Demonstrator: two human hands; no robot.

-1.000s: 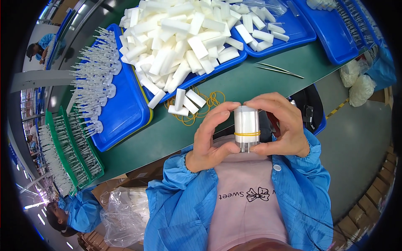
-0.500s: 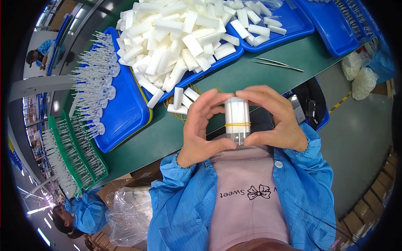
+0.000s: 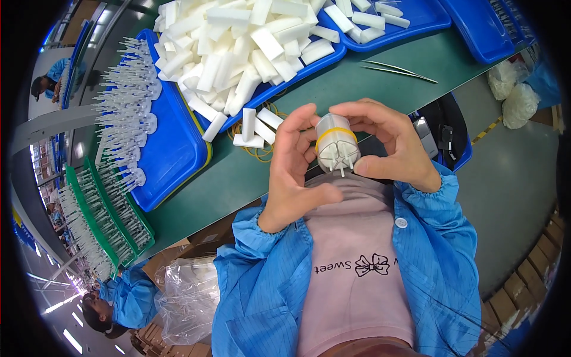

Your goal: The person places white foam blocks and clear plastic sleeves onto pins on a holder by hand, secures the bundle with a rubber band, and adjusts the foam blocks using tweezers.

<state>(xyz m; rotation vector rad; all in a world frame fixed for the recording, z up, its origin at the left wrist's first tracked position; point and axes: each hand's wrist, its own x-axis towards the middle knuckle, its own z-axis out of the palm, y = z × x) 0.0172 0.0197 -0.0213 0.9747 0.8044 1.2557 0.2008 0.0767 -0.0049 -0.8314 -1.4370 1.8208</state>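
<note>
Two half-curled hands flank one banded cylinder, the right hand gripping it, left thumb apart.

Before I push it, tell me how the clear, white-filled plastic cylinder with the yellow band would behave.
The clear plastic cylinder would probably roll on its side, since its wall is round. It may wobble on the pronged end, where thin stems protrude.
</note>
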